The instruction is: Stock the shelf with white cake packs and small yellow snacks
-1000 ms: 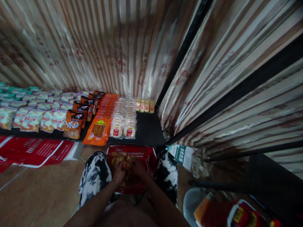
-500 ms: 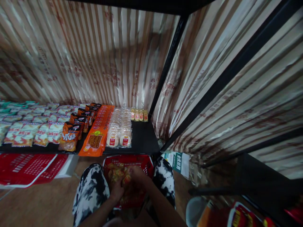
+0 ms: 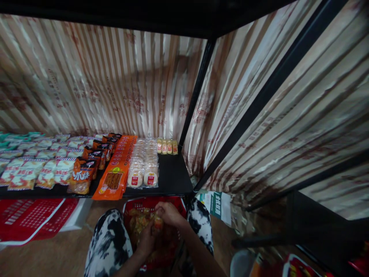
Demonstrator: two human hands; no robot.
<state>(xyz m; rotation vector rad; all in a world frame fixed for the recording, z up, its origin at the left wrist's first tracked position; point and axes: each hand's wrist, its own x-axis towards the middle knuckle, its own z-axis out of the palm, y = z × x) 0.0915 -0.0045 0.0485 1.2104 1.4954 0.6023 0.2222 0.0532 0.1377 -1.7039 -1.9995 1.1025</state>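
Between my knees stands a red plastic basket (image 3: 182,206) with small gold-wrapped snack packets (image 3: 138,227) in its left part. Over the basket, my left hand (image 3: 146,241) is closed around a gold snack packet (image 3: 158,222) with red print. My right hand (image 3: 168,214) has its fingers curled at the upper end of the same packet; its fingertips are partly hidden. On the shelf (image 3: 171,175) ahead, a short row of similar small gold packets (image 3: 167,147) stands at the back right corner, beside two rows of round, clear-wrapped crackers (image 3: 150,177).
Left along the shelf lie orange flat packs (image 3: 113,175), orange-black bags (image 3: 82,175) and many white bags (image 3: 30,173). A black post (image 3: 198,88) rises at the corner. Another red basket (image 3: 31,219) sits under the shelf. A green-white bag (image 3: 216,206) lies on the floor at right.
The view has tilted up slightly, so the shelf sits lower in the picture. My right hand has lifted a little relative to the left, and the packet between them shows more upright.
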